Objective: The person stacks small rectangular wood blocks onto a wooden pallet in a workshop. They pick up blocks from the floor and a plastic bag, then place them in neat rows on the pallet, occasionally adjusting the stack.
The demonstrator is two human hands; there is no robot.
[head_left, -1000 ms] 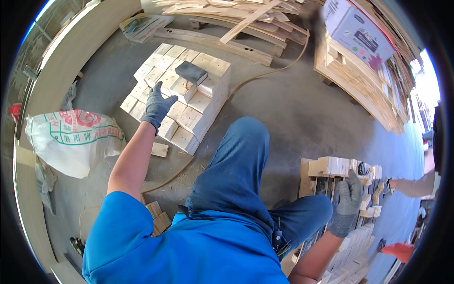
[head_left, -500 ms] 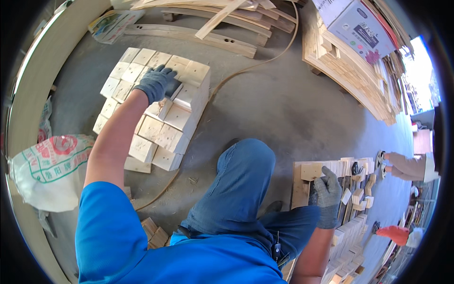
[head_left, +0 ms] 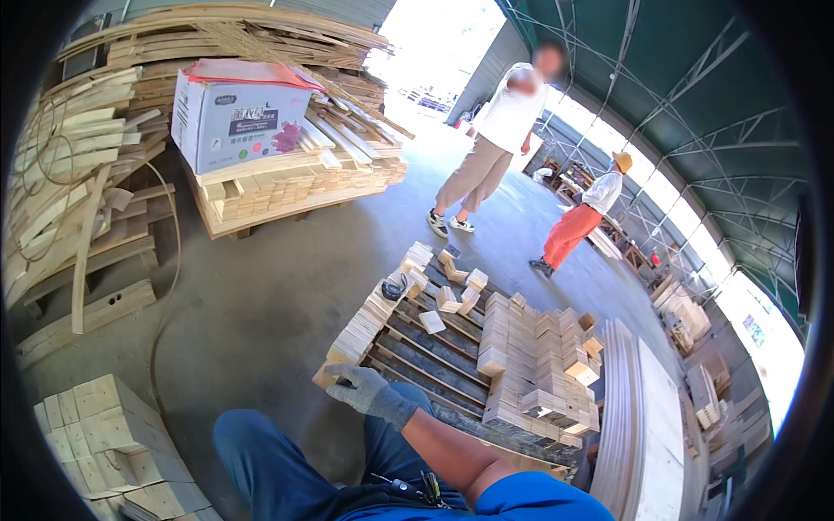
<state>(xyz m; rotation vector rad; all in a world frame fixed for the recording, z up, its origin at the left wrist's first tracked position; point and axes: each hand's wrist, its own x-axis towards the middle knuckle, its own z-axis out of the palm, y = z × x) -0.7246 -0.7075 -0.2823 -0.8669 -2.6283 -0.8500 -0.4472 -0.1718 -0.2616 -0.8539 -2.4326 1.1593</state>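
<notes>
The gloved right hand [head_left: 369,391] curled its fingers [head_left: 340,379] over the end wooden block [head_left: 328,375] at the pallet's [head_left: 426,347] near corner, where a careless tug would likely have toppled the loose row [head_left: 365,326] behind it.

Two standing people [head_left: 486,148], one cardboard box [head_left: 234,113], one pallet [head_left: 434,347], perhaps several dozen wooden blocks [head_left: 530,356].

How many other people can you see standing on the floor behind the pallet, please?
2. One in a white top stands beside the plank stack; one in orange trousers stands farther right. Others may be hidden beyond the frame's rim.
</notes>
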